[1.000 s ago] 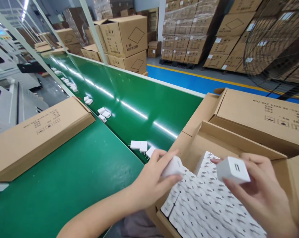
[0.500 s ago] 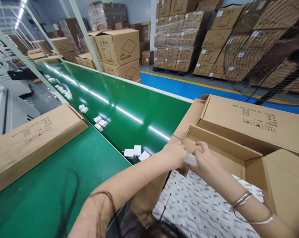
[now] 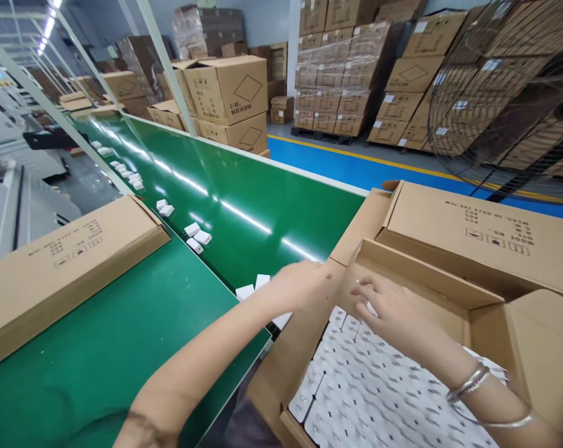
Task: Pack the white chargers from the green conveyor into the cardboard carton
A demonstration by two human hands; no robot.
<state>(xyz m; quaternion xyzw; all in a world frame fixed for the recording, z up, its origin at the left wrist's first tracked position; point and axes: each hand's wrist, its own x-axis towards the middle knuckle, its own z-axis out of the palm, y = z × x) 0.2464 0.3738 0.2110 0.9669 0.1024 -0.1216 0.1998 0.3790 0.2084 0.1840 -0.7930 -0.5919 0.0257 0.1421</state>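
Observation:
My right hand (image 3: 388, 308) is over the near part of an open cardboard box (image 3: 481, 297), its fingers bent and apart. Just beneath its fingertips shows part of a white plug charger (image 3: 371, 308); whether they touch is unclear. Rows of white chargers (image 3: 356, 379) stand packed tightly in the box. My left hand (image 3: 304, 285), smeared by motion, is above the box's left flap, beside the green conveyor belt (image 3: 234, 180). Its fingers are mostly hidden. Close to that wrist, a few white chargers (image 3: 262, 281) lie on the belt, partly covered by my forearm.
A closed long carton (image 3: 76, 255) lies on the green side table (image 3: 136, 323) at left. Another carton (image 3: 477, 230) stands behind the open box. More chargers (image 3: 198, 235) lie along the belt. A large fan (image 3: 500, 106) and stacked cartons (image 3: 337, 74) stand beyond.
Both hands were together on a white charger over the box. My left hand has moved left toward the belt; my right hand has come lower over the packed rows, fingers looser.

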